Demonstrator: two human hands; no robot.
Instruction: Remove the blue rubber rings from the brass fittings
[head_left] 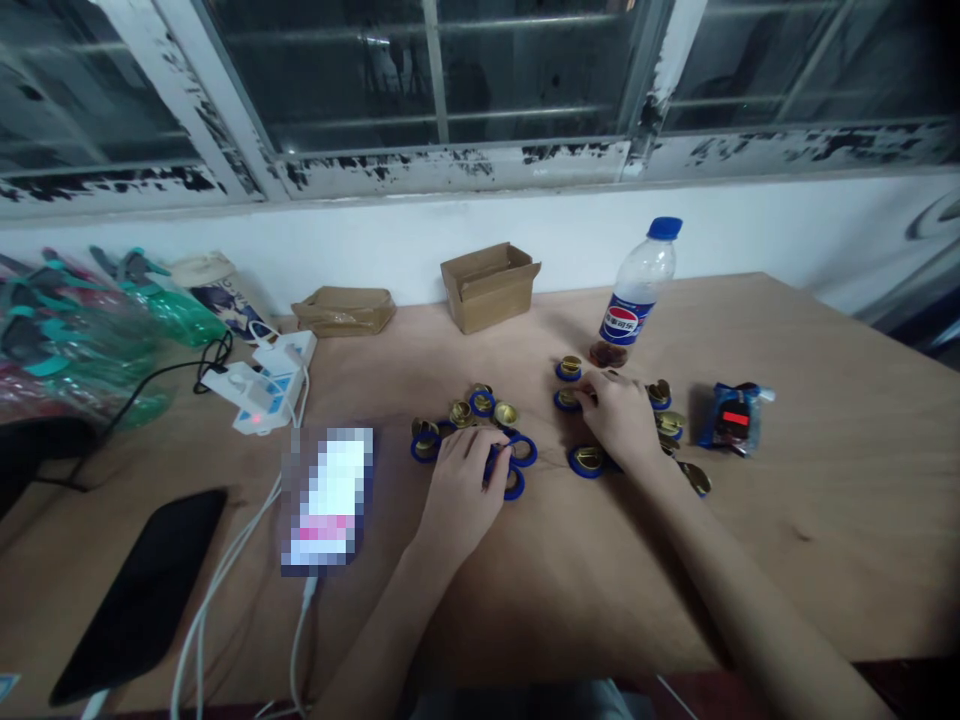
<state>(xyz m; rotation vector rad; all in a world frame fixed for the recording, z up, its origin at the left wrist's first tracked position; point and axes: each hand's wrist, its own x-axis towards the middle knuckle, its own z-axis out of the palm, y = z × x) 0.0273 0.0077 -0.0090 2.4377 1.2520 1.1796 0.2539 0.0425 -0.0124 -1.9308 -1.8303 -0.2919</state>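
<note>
My left hand (466, 475) is closed in a pinch at the near side of a loose group of blue rings and gold-coloured metal cups. Its fingertips are on a blue ring (523, 450), and another blue ring (514, 484) lies just below. Behind that hand sits a small gold cup (506, 414). My right hand (621, 420) has thumb and fingers closed at a gold disc-shaped piece with a blue rim (566, 400). Similar pieces lie around it: one behind (569, 367), one nearer me (588, 460), and several partly hidden by the hand and forearm.
A cola bottle (630, 300) stands behind my right hand. Farther back are an open cardboard box (491, 290) and a flatter carton (343, 312). A small plastic-wrapped packet (731, 418) lies right. Left are a lit phone (330, 495), cables, a power strip (274, 385) and a dark tablet-like slab (142, 590).
</note>
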